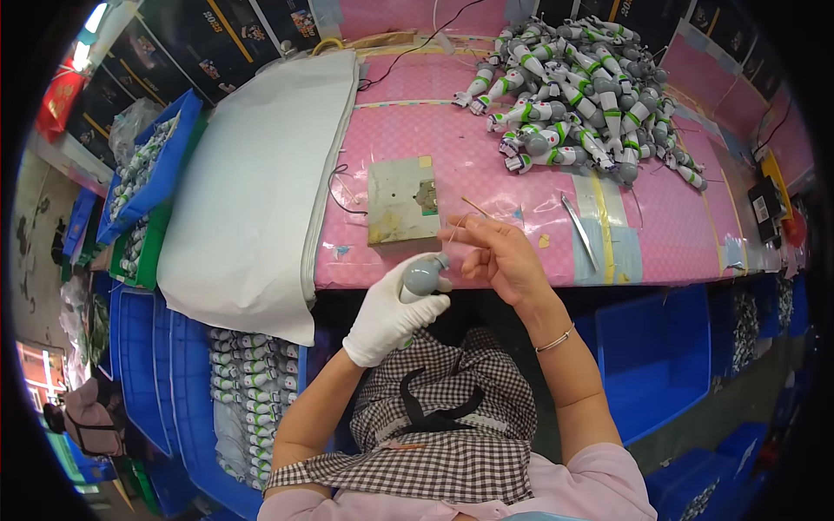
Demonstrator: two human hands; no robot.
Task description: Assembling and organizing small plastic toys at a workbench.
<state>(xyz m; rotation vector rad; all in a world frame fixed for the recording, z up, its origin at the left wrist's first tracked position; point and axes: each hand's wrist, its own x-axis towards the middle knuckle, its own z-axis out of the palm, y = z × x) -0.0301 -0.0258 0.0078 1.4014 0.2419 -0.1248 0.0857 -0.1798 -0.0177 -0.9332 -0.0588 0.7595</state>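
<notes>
My left hand (387, 314), in a white glove, is closed round a small toy figure (421, 279) with a round grey head and a white body. The head points up, and most of the body is hidden by the glove. Just right of it is my bare right hand (498, 256), its thumb and forefinger drawn together close to the figure's grey end. What those fingers hold, if anything, is too small to make out. A thin brown stick (474, 207) shows at the knuckles of this hand; I cannot tell whether it is held or lies on the table.
A grey metal block (401, 201) sits on the pink-covered table (395, 130). White sheets (252, 182) cover its left side. Tweezers (579, 231) lie at the right, below a heap of toy figures (599, 100). A blue crate (193, 417) of figures stands at lower left, another blue crate (656, 360) at right.
</notes>
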